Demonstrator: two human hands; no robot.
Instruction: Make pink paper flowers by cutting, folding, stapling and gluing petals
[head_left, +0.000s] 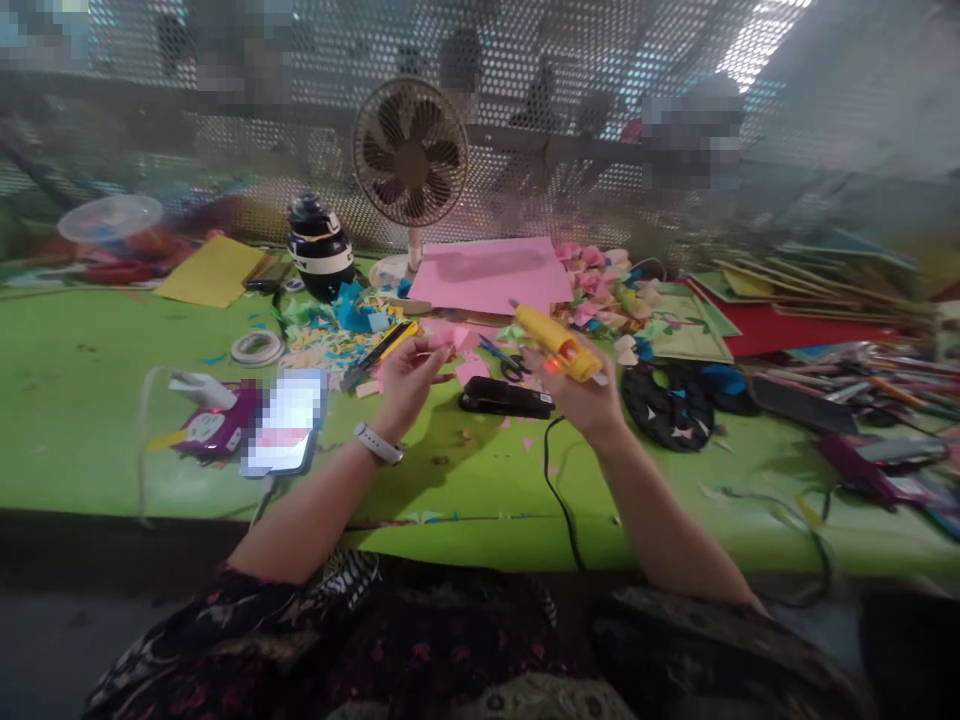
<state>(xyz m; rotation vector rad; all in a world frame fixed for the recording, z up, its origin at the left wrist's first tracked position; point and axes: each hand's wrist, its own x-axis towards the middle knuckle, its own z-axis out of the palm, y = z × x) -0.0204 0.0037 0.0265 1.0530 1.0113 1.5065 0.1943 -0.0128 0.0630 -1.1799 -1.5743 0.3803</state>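
A yellow hot glue gun (546,335) is gripped in my right hand (592,402), its nozzle tilted up and to the left and an orange light glowing on its side. My left hand (409,385), a pale watch band on its wrist, pinches a small pink paper piece (444,340) between thumb and fingers. Nozzle and paper are apart. Below and between the hands lies a black stapler (506,397), with dark-handled scissors (511,365) just behind it. Beside my left hand is a yellow-and-black cutter knife (396,340). Pink scraps surround them.
A pink sheet (491,272) lies ahead, paper flowers (600,280) to its right. Behind stand a fan (411,160) and a black bottle (319,250). At left are a phone (286,425), a purple power socket (217,425) and tape (256,348). A black cord (559,490) crosses the front.
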